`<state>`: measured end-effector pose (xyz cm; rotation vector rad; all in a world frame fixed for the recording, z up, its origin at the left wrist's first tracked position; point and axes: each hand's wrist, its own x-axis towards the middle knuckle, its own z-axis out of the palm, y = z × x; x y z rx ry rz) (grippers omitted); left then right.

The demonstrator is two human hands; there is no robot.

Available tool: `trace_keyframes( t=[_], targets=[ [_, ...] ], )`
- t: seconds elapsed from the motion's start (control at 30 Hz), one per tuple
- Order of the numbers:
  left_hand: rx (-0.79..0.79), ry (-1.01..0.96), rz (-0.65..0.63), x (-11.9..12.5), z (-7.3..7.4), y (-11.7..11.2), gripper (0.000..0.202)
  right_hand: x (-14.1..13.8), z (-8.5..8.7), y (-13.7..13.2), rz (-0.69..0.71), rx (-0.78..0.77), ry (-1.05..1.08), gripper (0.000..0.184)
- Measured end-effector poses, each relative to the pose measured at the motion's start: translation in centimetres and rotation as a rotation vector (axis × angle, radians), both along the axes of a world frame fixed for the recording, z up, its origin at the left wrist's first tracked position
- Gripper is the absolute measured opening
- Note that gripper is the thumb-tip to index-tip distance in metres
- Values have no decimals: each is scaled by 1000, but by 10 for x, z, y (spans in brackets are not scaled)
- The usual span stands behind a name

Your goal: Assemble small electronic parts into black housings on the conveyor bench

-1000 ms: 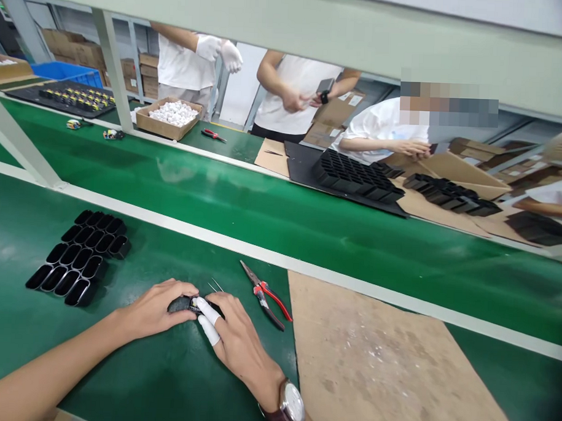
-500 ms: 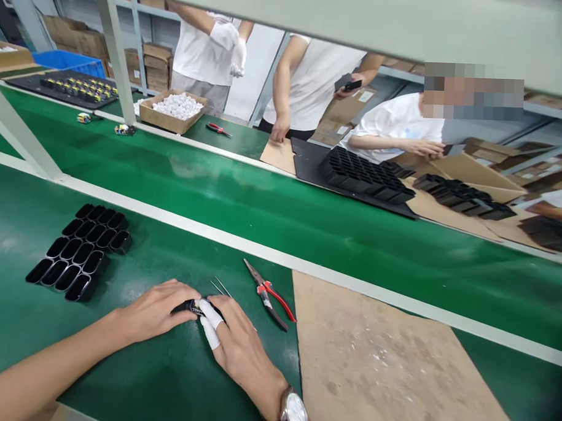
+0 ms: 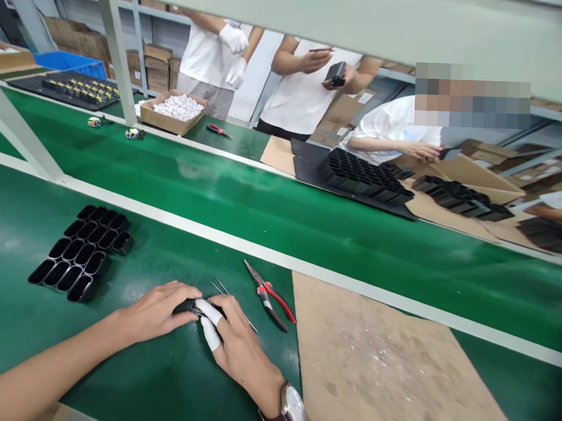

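Between my two hands is a small black plastic case (image 3: 184, 306) with an open end, where a bit of circuit board shows. My left hand (image 3: 164, 305) grips the case from the left, thumb in front and fingers behind. My right hand (image 3: 237, 329), with white finger cots on two fingers, presses at the open end and closes round its right side. Thin metal tweezers (image 3: 250, 323) lie partly hidden beneath and behind my right hand. Just right of them, red-handled long-nose pliers (image 3: 269, 299) rest on the green bench.
Several empty black cases (image 3: 79, 252) stand in rows at left. A cardboard sheet (image 3: 395, 362) covers the bench at right. Beyond a white rail (image 3: 179, 222) runs a green conveyor (image 3: 245, 191) carrying two small circuit assemblies (image 3: 135, 133). Co-workers stand across it.
My hands keep nearly the same grip on the case. The circuit assemblies on the conveyor have shifted right. A co-worker opposite has raised a hand from the table towards a black case.
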<state>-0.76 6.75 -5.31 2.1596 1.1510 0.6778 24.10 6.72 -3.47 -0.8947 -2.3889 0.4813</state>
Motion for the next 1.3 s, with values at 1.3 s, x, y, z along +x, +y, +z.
trace_keyframes(
  t=[1.3],
  targets=[
    [-2, -108, -3, 4, -2, -3, 22, 6, -20, -5, -71, 161, 165, 44]
  ],
)
